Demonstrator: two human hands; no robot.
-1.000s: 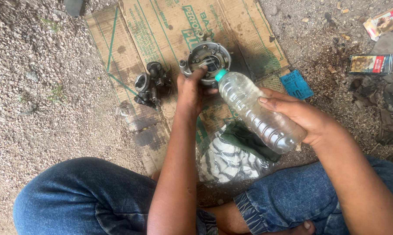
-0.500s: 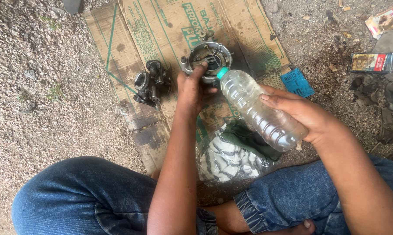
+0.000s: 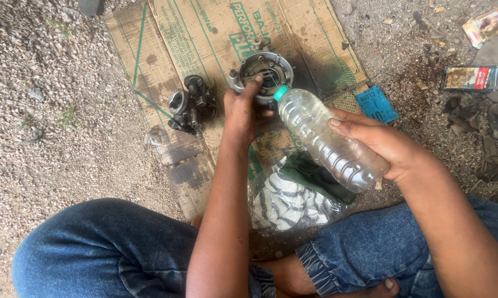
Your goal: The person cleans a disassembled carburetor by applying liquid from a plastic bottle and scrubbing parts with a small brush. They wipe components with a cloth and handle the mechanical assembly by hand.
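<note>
Head view, right grip (image 3: 389, 149) grasping tilted bottle (image 3: 329, 140), left grip (image 3: 242, 110) fingering round metal part (image 3: 261, 74)

A flattened brown cardboard box (image 3: 204, 49) lies on the gravel in front of me, printed with green lettering and green lines, oil-stained dark across its middle. Just off its right edge sits a small blue rectangular packet (image 3: 376, 103), flat on the ground. Farther right, a small rectangular carton (image 3: 472, 78) lies on its side, dark with a red patch and a yellowish picture. In the top right corner, partly cut off, lies another flat carton (image 3: 491, 23), red and pale. By my knees rests a clear plastic bag (image 3: 293, 196) holding striped cloth
</note>
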